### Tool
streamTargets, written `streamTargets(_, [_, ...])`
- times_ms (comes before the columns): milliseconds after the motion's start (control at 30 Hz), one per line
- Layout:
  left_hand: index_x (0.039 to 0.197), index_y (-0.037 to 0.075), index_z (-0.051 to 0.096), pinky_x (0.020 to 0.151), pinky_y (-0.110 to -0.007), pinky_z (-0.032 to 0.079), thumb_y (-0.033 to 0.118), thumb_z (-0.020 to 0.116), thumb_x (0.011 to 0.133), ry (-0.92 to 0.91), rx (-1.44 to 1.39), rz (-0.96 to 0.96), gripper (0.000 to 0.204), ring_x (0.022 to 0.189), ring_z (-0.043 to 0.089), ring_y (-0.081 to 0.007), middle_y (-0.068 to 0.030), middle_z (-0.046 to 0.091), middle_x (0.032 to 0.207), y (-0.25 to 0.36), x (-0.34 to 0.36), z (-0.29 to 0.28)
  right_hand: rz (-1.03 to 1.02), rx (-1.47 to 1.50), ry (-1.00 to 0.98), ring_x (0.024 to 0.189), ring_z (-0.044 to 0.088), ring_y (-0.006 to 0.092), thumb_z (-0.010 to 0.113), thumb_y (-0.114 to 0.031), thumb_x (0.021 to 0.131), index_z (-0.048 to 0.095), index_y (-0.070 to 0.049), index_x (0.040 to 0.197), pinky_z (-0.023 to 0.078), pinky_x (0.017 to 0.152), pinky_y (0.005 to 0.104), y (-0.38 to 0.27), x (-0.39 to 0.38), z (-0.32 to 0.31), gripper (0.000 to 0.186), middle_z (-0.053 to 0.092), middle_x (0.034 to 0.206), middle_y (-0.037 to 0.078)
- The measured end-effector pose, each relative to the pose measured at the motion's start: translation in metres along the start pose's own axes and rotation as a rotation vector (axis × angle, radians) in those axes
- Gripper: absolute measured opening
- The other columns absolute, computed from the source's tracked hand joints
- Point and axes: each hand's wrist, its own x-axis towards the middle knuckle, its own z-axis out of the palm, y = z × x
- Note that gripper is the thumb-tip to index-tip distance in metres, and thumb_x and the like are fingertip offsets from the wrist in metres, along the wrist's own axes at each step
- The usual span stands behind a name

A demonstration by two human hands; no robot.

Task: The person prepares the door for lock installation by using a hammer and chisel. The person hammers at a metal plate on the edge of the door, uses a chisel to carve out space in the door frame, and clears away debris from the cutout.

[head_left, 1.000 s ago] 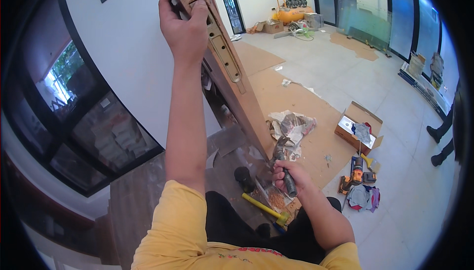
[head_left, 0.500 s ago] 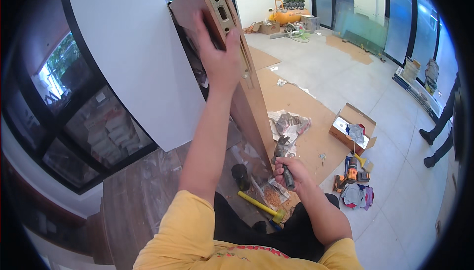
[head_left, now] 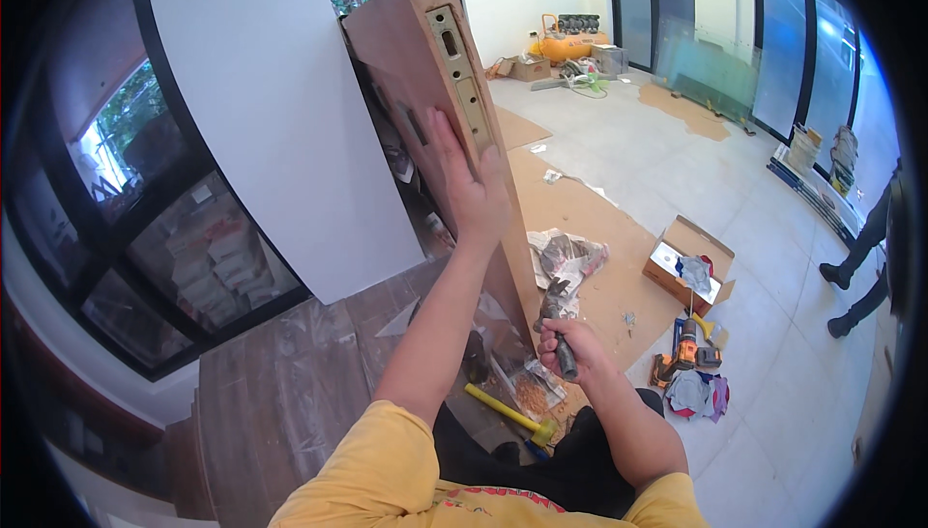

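Note:
A brown wooden door (head_left: 391, 59) stands on edge in front of me, its narrow side turned toward me. Let into that side is a brass-coloured lock plate (head_left: 471, 108) with a slot and screw holes. My left hand (head_left: 480, 199) rests against the door just below the plate, fingers stretched along the face and thumb toward the edge; it is open. Lower down, my right hand (head_left: 572, 346) is closed round the dark handle of a hammer (head_left: 555, 300), whose head points up and away beside the door's lower edge.
A yellow-handled mallet (head_left: 507, 407) lies by my legs near wood shavings (head_left: 532, 395). To the right are an open carton (head_left: 686, 262), an orange cordless drill (head_left: 687, 346) and rags (head_left: 691, 393). Another person's legs (head_left: 860, 262) stand at far right. An orange compressor (head_left: 572, 45) is at the back.
My left hand has slid down the door's edge, uncovering more of the lock plate. In view, the door's top has shifted slightly right and down. My right hand still holds the hammer.

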Motion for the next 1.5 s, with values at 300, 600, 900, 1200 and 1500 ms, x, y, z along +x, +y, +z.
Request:
streamTargets(300, [0.154, -0.002, 0.004, 0.119, -0.039, 0.016, 0.021, 0.043, 0.101, -0.052, 0.007, -0.001, 0.069, 0.148, 0.016, -0.0316, -0.0208, 0.011, 0.161, 0.002, 0.0, -0.003, -0.001, 0.001, -0.008, 0.051, 0.049, 0.0093, 0.057, -0.014, 0.094, 0.048, -0.01, 0.077, 0.043, 0.045, 0.0264, 0.002, 0.007, 0.0, 0.02, 0.049, 0.063, -0.001])
streamTargets(600, [0.153, -0.004, -0.004, 0.12, -0.041, 0.008, 0.015, 0.04, 0.098, -0.148, -0.031, 0.075, 0.073, 0.15, 0.007, -0.0334, -0.0218, 0.004, 0.161, -0.006, -0.003, -0.009, 0.003, -0.016, -0.02, 0.05, 0.047, 0.0106, 0.056, -0.014, 0.094, 0.047, -0.01, 0.075, 0.042, 0.045, 0.0271, 0.001, 0.005, 0.004, 0.021, 0.049, 0.06, 0.0])
streamTargets(900, [0.152, -0.006, -0.006, 0.12, -0.044, 0.002, 0.013, 0.043, 0.094, -0.197, -0.003, 0.095, 0.078, 0.15, 0.001, -0.0361, -0.0237, -0.001, 0.161, -0.003, -0.015, -0.012, -0.001, 0.015, -0.008, 0.05, 0.048, 0.0108, 0.055, -0.014, 0.094, 0.046, -0.01, 0.075, 0.042, 0.045, 0.0275, 0.002, 0.001, -0.001, 0.022, 0.048, 0.059, 0.0])
streamTargets(1200, [0.147, 0.002, 0.023, 0.096, -0.046, 0.044, 0.014, 0.053, 0.087, -0.3, 0.504, -0.005, 0.068, 0.118, 0.053, -0.0384, -0.0267, 0.053, 0.125, 0.061, 0.022, -0.057, -0.01, -0.054, -0.1, 0.052, 0.05, 0.0103, 0.052, -0.014, 0.096, 0.049, -0.009, 0.077, 0.041, 0.047, 0.0257, 0.002, 0.027, 0.006, 0.019, 0.05, 0.061, -0.001])
streamTargets(1500, [0.135, -0.001, 0.04, 0.064, -0.049, 0.057, 0.028, 0.055, 0.087, -0.509, 1.016, 0.027, 0.058, 0.075, 0.071, -0.0356, -0.0228, 0.068, 0.084, 0.143, 0.109, -0.054, 0.009, 0.12, -0.142, 0.051, 0.048, 0.0179, 0.058, -0.01, 0.085, 0.05, -0.011, 0.074, 0.04, 0.048, 0.0317, -0.02, 0.033, -0.01, 0.014, 0.049, 0.056, 0.003])
